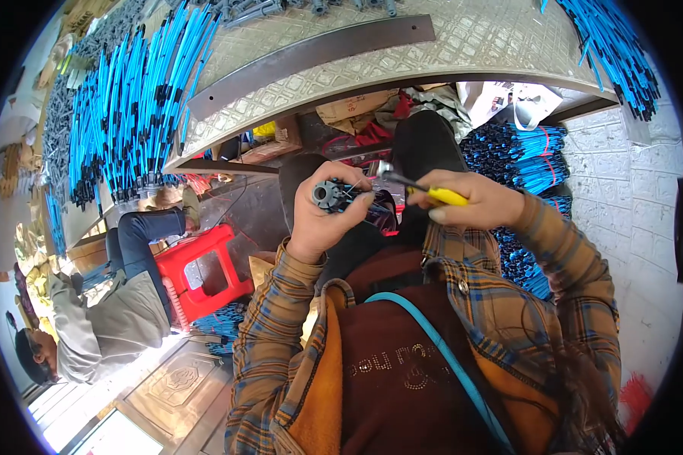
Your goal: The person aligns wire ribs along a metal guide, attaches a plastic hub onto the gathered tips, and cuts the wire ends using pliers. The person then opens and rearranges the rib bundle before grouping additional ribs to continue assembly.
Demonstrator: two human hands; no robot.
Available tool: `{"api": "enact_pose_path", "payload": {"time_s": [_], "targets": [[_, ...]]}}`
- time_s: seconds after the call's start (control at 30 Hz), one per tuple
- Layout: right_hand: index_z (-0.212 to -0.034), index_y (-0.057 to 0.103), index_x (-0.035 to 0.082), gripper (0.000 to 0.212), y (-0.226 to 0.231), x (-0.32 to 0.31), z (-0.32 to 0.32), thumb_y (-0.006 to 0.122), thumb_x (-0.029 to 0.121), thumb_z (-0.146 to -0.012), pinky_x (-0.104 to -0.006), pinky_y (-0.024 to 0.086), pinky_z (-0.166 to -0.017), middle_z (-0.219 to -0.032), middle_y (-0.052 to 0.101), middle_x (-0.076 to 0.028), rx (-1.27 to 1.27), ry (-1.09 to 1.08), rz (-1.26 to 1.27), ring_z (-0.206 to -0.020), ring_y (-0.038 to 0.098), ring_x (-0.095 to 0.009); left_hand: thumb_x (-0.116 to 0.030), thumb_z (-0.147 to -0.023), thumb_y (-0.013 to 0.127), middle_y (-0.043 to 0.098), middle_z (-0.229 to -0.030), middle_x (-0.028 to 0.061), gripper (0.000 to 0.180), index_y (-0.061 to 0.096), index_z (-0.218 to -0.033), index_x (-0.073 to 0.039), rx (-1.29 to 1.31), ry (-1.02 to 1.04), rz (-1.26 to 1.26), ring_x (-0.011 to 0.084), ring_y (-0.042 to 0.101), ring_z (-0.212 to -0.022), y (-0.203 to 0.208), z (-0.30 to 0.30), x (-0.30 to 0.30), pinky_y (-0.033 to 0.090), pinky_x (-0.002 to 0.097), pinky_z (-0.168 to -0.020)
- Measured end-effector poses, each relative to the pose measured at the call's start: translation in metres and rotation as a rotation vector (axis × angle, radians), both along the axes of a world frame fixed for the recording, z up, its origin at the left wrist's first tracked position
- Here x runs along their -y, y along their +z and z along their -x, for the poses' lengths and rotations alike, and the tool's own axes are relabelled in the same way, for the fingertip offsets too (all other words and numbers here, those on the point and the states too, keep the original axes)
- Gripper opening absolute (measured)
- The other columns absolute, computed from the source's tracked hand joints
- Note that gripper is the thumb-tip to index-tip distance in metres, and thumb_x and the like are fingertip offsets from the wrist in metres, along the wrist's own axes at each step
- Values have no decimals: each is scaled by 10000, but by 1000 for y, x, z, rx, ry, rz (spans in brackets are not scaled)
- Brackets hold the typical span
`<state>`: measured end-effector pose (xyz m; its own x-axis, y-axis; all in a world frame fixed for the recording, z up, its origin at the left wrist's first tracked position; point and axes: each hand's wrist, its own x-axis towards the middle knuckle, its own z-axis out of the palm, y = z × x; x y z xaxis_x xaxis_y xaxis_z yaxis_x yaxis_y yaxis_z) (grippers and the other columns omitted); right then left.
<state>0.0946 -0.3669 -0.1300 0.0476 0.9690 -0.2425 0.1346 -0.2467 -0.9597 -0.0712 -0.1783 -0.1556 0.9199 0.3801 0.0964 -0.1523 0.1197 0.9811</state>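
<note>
My left hand (315, 227) is wrapped round a dark grey ribbed plastic tube fitting (324, 196), whose round open end faces up beside my thumb. A thin pin or wire seems to stick out near the fingertips; it is too small to make out. In my right hand (474, 203) is a small hammer with a yellow grip (448, 196) and a metal head (385, 168). The hammer head hovers close to the fingers of my left hand, apart from the fitting as far as I can see. Both hands are above my lap.
A patterned workbench (493, 38) with a flat metal bar (311, 61) lies ahead. Blue rods with black ends (140, 98) pile at its left; more blue rods (615, 53) hang at right. Bundles (535, 155) stand by the brick wall. A red stool (205, 273) and another person (114, 326) are left.
</note>
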Motion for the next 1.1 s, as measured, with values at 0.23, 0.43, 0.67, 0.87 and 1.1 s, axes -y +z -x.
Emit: {"api": "enact_pose_path", "payload": {"time_s": [0.23,0.43,0.67,0.87,1.1], "targets": [[-1112,568,19,320,31,-10,-13,576,188,-840,-299,415,-871,-1149,509,-107,98,215,24,-981,543,-210,41,-676,662,586,-835,21,214,555,-845,-35,-59,15,-89,71,538,-775,4,-6,0,444,224,-705],[-1117,574,41,336,34,-16,-17,577,235,-844,-322,429,-860,-1069,549,-123,118,273,15,-971,550,-239,42,-673,657,582,-827,10,216,555,-846,-37,-109,-23,-109,63,533,-755,2,-7,-1,442,216,-686],[-1016,598,26,266,23,-13,-11,596,219,-832,-326,448,-814,-1018,568,-128,176,263,-62,-919,569,-258,45,-669,655,578,-819,12,226,548,-851,-37,-86,-70,-60,67,537,-736,4,-2,-2,446,219,-671],[-935,602,16,225,15,-15,-11,626,198,-805,-332,464,-777,-937,598,-129,89,269,-84,-873,594,-274,39,-672,659,574,-818,16,221,541,-842,-36,-22,-214,85,73,530,-747,7,-5,-7,437,223,-667],[-929,593,11,234,-21,-12,4,632,209,-809,-337,473,-759,-919,617,-136,167,165,-131,-843,606,-271,-19,-673,699,563,-828,16,225,542,-831,-41,-42,-285,83,79,515,-766,12,-8,-13,419,232,-684]]}}
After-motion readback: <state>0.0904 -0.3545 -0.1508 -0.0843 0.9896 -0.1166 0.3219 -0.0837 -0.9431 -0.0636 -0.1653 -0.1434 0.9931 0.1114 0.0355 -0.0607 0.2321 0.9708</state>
